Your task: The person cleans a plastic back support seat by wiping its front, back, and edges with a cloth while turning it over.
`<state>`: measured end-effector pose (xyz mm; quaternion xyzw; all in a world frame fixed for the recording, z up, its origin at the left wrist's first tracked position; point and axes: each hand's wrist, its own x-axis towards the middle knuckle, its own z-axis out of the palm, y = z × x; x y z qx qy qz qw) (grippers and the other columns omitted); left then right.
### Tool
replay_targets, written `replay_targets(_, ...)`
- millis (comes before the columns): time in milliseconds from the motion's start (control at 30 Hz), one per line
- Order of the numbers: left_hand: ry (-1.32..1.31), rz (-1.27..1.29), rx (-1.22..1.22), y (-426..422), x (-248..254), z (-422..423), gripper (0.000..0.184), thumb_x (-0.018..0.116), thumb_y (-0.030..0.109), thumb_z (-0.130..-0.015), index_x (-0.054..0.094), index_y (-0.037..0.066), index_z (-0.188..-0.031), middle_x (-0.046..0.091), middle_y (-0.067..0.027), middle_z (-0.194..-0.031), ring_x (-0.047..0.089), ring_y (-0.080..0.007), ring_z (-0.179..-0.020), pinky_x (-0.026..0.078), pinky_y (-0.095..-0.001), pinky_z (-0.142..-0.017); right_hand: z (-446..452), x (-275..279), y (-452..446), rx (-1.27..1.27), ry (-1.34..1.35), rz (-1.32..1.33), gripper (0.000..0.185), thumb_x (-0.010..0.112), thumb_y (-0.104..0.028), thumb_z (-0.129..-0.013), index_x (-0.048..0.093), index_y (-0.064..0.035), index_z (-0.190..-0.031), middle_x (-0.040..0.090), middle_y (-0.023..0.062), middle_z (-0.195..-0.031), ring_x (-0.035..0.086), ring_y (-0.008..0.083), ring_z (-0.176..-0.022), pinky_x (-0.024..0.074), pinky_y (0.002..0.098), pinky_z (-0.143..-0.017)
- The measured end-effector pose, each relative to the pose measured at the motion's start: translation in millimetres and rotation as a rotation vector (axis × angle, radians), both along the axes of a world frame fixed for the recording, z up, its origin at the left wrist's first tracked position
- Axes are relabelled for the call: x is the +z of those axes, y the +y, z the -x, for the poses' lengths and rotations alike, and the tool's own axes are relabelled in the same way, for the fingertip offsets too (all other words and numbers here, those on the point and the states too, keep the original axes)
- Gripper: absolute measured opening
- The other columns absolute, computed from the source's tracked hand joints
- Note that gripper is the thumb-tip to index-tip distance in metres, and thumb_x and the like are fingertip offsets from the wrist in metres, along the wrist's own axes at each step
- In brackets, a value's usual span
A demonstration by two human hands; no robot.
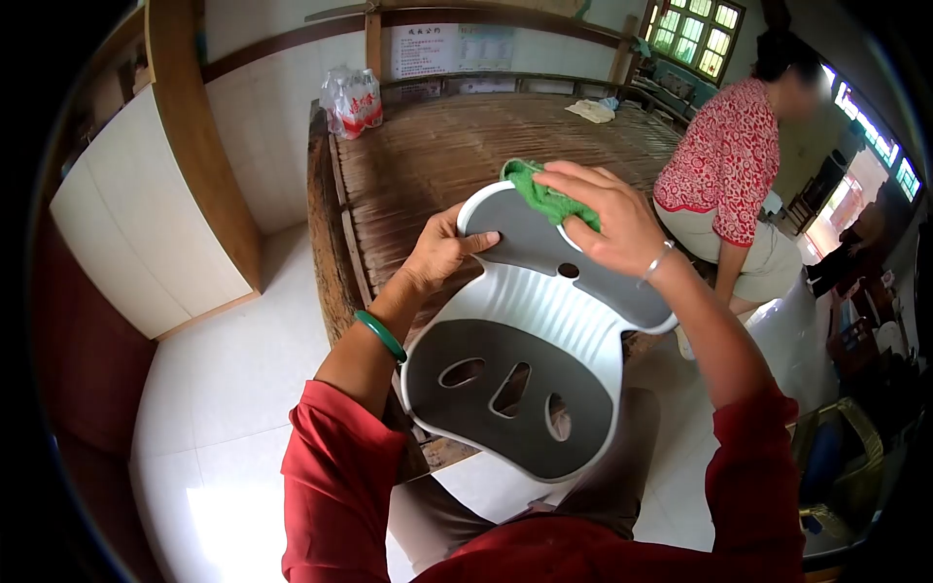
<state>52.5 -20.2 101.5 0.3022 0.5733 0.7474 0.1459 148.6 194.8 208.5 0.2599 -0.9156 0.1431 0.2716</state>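
A white plastic seat with grey pads (505,364) and a backrest rests in front of me, above my lap and against the bed's edge. My left hand (445,251) grips the upper left edge of its backrest, thumb on the grey pad and fingers behind. With my right hand (607,216) I hold a green cloth (552,199) pressed on the backrest's top rim. Three cut-out slots show in the seat's lower pad.
A slatted wooden bed (466,126) spreads behind the seat. Wrapped bottles (352,102) stand at its back left corner, and a pale cloth (591,111) lies farther back. A person in a red patterned top (724,146) sits on the right. A cabinet (146,214) stands left.
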Motion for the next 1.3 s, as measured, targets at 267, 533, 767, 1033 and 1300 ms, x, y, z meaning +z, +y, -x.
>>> replay_targets(267,-0.036,0.011,-0.038,0.5,4.5,7.7,0.029,0.068,0.004,-0.088,0.064,0.003,-0.117,0.069,-0.0025,-0.106,0.062,-0.0120,-0.096,0.049,-0.0291,-0.089,35.3,7.9,-35.3,0.018,-0.123,0.589,0.038,0.060,-0.009,-0.083,0.065,-0.0116,-0.120,0.068,0.0124,-0.114,0.064,0.0277,-0.105,0.0504,0.0368,-0.090)
replay_targets(533,0.057,0.148,0.008,-5.6,5.8,-1.4,0.016,0.064,0.010,-0.091,0.065,0.005,-0.106,0.065,0.0003,-0.094,0.058,-0.0112,-0.088,0.047,-0.0283,-0.079,42.7,-10.8,-38.6,0.167,0.022,-0.038,0.046,0.061,-0.018,-0.075,0.065,-0.0147,-0.121,0.062,0.0080,-0.122,0.059,0.0307,-0.109,0.0478,0.0409,-0.092)
replay_targets(767,0.152,0.045,-0.017,-3.1,-5.3,2.6,0.020,0.058,0.005,-0.089,0.065,0.001,-0.107,0.065,0.0004,-0.100,0.059,-0.0101,-0.089,0.048,-0.0257,-0.077,50.0,6.0,-39.7,0.265,-0.048,-0.276,0.043,0.063,-0.033,-0.079,0.065,-0.0133,-0.117,0.064,0.0117,-0.111,0.060,0.0360,-0.098,0.0508,0.0444,-0.083)
replay_targets(1033,0.110,0.034,0.001,-3.8,-16.9,10.5,0.020,0.066,0.001,-0.085,0.065,0.005,-0.105,0.063,0.0048,-0.098,0.055,-0.0063,-0.087,0.042,-0.0231,-0.078,78.7,-19.6,-58.0,0.146,-0.062,-0.058,0.039,0.067,-0.037,-0.073,0.065,-0.0057,-0.097,0.069,0.0142,-0.090,0.066,0.0344,-0.083,0.0519,0.0439,-0.077)
replay_targets(1300,0.121,0.128,0.005,-3.5,-6.0,0.6,0.019,0.068,0.004,-0.086,0.065,0.003,-0.105,0.064,0.0024,-0.100,0.054,-0.0067,-0.088,0.042,-0.0237,-0.080,98.9,10.0,-73.0,-0.011,-0.340,-0.481,0.046,0.068,-0.035,-0.069,0.066,-0.0019,-0.100,0.069,0.0193,-0.098,0.067,0.0347,-0.095,0.0532,0.0439,-0.079)
